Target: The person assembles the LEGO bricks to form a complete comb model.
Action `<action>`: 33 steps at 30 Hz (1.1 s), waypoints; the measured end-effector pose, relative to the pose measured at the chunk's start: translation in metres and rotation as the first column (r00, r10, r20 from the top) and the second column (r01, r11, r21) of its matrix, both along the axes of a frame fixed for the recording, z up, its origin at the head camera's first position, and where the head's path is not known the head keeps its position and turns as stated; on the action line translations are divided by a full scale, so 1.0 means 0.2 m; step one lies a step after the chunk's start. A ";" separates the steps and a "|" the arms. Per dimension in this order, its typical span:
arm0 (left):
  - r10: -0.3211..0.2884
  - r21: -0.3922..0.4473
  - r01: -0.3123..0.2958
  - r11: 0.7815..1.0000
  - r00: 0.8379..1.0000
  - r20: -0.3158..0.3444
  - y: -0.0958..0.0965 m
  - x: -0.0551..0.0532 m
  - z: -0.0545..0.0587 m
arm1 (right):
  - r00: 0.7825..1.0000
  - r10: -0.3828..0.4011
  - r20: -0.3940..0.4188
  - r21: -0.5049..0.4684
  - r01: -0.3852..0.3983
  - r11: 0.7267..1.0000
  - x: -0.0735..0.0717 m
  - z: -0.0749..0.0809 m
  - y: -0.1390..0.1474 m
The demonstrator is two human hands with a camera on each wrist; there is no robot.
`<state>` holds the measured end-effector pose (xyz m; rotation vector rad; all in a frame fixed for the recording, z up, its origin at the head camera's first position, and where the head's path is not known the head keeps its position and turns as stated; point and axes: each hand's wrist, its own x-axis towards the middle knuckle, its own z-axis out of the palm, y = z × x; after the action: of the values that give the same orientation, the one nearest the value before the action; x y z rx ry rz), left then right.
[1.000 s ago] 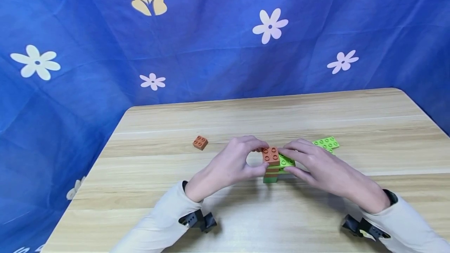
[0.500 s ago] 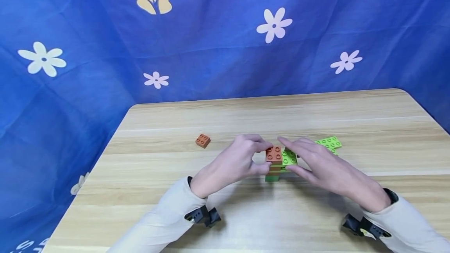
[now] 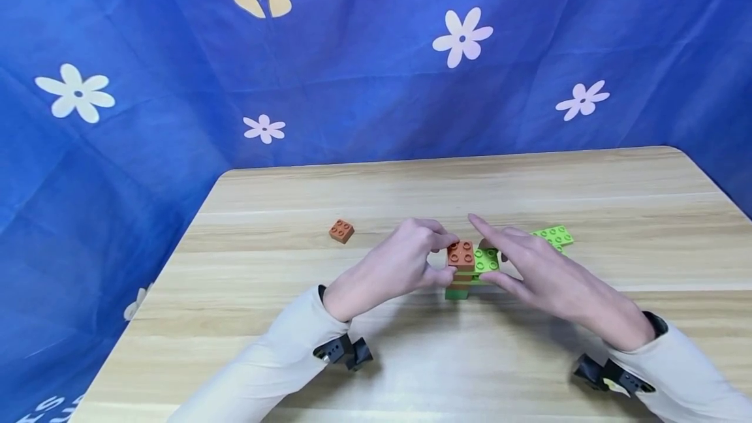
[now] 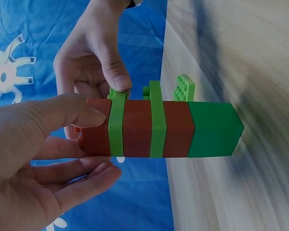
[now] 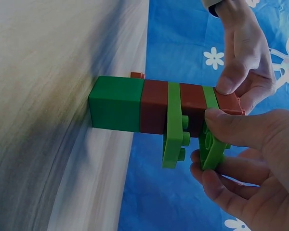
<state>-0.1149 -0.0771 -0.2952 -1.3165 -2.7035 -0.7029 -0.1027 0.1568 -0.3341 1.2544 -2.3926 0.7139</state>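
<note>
A block tower stands upright on the wooden table: a dark green block (image 4: pixel 214 130) at the bottom, then brown bricks alternating with two light green plates. My left hand (image 3: pixel 399 266) pinches the top brown brick (image 3: pixel 461 257) between thumb and fingers. Jutting out to the right are the upper light green plate (image 3: pixel 486 261) and the lower light green plate (image 5: pixel 172 144). My right hand (image 3: pixel 546 282) holds the upper plate's jutting end, thumb on its near edge and fingers curled behind, its index finger raised and straight in the head view.
A loose brown brick (image 3: pixel 341 231) lies on the table (image 3: pixel 294 201) left of the tower. Behind my right hand lies another light green piece (image 3: pixel 555 235), partly hidden. A blue flowered cloth (image 3: pixel 364 70) hangs beyond the table's back edge.
My right index finger has lifted off the top of the tower and straightened. My left hand keeps its pinch on the top brown brick. The head view has shifted slightly.
</note>
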 end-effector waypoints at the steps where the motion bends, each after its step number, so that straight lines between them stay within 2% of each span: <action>1: 0.000 0.003 0.000 1.000 1.000 0.003 0.00 0.00 0.00 | 1.000 0.001 -0.002 -0.002 -0.001 1.000 0.00 0.00 0.00; 7: 0.027 0.067 -0.029 0.997 0.999 0.026 -0.01 0.00 -0.03 | 1.000 0.003 0.003 0.028 -0.003 1.000 0.00 -0.01 0.01; 14: 0.068 0.156 -0.075 0.985 0.996 0.050 -0.02 0.01 -0.07 | 0.993 -0.062 0.097 0.119 0.050 0.992 -0.01 0.02 0.06; 21: 0.056 0.203 -0.076 0.976 0.993 0.102 -0.02 0.00 -0.09 | 0.991 -0.116 0.063 0.216 0.100 0.971 -0.03 0.02 0.15; 25: 0.046 0.202 -0.059 0.978 0.996 0.072 -0.02 0.00 -0.10 | 0.989 -0.146 0.027 0.212 0.137 0.968 -0.05 0.00 0.22; 33: 0.041 0.142 -0.042 0.989 0.999 0.006 -0.03 0.01 -0.08 | 0.987 -0.161 -0.021 0.202 0.162 0.966 -0.11 -0.08 0.34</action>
<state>-0.1126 -0.0837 -0.3117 -1.2239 -2.6192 -0.8760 -0.1253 0.2255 -0.3493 1.1151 -2.5806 0.4270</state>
